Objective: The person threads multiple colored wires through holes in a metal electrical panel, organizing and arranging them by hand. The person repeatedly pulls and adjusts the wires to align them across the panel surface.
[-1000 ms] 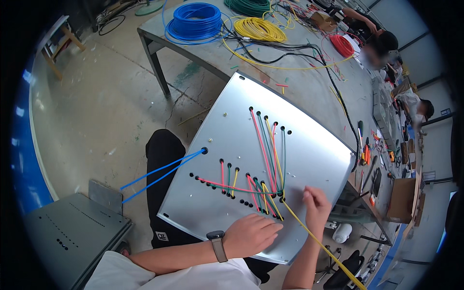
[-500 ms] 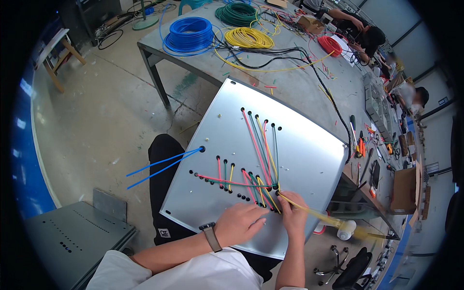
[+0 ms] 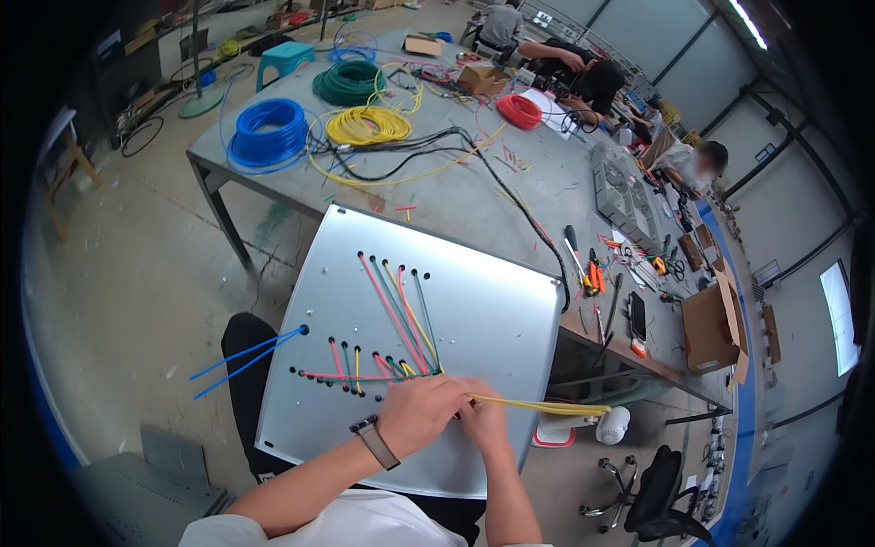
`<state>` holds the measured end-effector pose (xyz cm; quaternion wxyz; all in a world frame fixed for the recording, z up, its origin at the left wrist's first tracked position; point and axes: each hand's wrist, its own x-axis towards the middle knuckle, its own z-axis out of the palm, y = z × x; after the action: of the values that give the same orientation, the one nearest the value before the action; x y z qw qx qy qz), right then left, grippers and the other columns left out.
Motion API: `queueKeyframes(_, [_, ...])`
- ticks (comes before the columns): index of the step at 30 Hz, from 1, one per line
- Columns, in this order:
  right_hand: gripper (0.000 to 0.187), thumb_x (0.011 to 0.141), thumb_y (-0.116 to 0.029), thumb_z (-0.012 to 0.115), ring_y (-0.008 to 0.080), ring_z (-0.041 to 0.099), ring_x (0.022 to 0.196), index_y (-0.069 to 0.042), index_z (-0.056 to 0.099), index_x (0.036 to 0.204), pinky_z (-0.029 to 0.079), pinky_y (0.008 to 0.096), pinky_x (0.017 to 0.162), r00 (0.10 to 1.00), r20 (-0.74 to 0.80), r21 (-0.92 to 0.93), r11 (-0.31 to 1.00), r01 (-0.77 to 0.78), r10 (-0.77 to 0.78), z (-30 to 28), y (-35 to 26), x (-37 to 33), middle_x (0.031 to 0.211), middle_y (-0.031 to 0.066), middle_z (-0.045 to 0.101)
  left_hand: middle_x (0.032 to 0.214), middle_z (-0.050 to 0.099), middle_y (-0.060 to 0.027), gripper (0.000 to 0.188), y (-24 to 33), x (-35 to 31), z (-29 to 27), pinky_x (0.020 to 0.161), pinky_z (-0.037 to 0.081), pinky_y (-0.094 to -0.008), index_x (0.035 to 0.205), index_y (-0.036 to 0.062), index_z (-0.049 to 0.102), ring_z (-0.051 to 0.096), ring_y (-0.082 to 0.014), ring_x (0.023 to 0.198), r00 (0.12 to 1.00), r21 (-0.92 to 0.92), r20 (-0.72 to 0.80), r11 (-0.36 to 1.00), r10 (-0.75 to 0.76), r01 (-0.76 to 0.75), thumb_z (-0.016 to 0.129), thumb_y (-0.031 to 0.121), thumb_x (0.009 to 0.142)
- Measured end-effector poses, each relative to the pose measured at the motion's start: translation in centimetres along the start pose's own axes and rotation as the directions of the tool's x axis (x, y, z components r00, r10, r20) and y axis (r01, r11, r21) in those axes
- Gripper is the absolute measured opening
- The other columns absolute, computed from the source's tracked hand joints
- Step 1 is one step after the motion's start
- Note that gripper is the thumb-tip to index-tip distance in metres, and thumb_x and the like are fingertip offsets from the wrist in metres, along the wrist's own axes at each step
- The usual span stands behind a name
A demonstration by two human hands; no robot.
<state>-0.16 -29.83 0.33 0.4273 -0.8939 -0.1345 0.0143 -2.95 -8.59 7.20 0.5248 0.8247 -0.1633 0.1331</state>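
A silver metal panel with rows of holes rests on my lap, leaning toward the table. Red, green and yellow wires run between its holes, and two blue wires stick out at its left. Over the panel's lower right part, my left hand meets my right hand. Both are closed around a yellow wire, whose doubled length reaches out to the right past the panel edge. My left fingertips and the hole beneath them are hidden behind the hands.
The grey table beyond bears blue, green, yellow and red wire coils. Hand tools, a phone and a cardboard box lie at right. An office chair stands below; people sit farther off.
My left hand has moved right to join my right hand at the yellow wire. The wire's free length, blurred before, now hangs steadier. My view has shifted to the right and upward.
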Motion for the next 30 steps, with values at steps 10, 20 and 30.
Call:
queueKeyframes(10, [0.021, 0.106, -0.020, 0.079, 0.0378, 0.080, 0.110, -0.007, 0.085, 0.121, 0.063, 0.0444, 0.095, 0.998, 0.007, 0.100, 0.993, -0.066, 0.065, 0.3, 0.2, -0.1, 0.119, 0.0164, 0.084, 0.106, 0.082, -0.0091, 0.015, -0.7, -0.9, 0.2, 0.073, 0.063, -0.0431, 0.118, 0.0108, 0.081, 0.080, -0.0328, 0.090, 0.998, -0.019, -0.057, 1.000, -0.016, 0.015, 0.080, 0.014, 0.103])
queueKeyframes(20, [0.019, 0.104, -0.008, 0.083, 0.0283, 0.080, 0.103, -0.001, 0.085, 0.121, 0.063, 0.0403, 0.093, 0.980, -0.068, 0.104, 0.978, -0.179, 0.187, 0.7, -2.0, -1.5, 0.116, 0.0153, 0.084, 0.100, 0.084, -0.0123, 0.010, -1.5, -4.9, -1.6, 0.077, 0.063, -0.0346, 0.106, 0.0000, 0.083, 0.082, -0.0242, 0.087, 0.963, -0.105, -0.205, 0.982, -0.175, 0.156, 0.083, 0.003, 0.097])
queueKeyframes(30, [0.041, 0.107, -0.001, 0.072, 0.0412, 0.067, 0.147, 0.000, 0.075, 0.148, 0.053, 0.0492, 0.123, 0.973, -0.049, -0.270, 0.941, 0.205, -0.226, 3.7, -5.1, -4.8, 0.155, 0.0240, 0.072, 0.106, 0.085, -0.0071, 0.012, -5.2, -12.0, -2.9, 0.080, 0.063, -0.0289, 0.116, -0.0011, 0.086, 0.080, -0.0147, 0.090, 0.741, -0.628, -0.139, 0.637, -0.657, 0.447, 0.082, 0.004, 0.106])
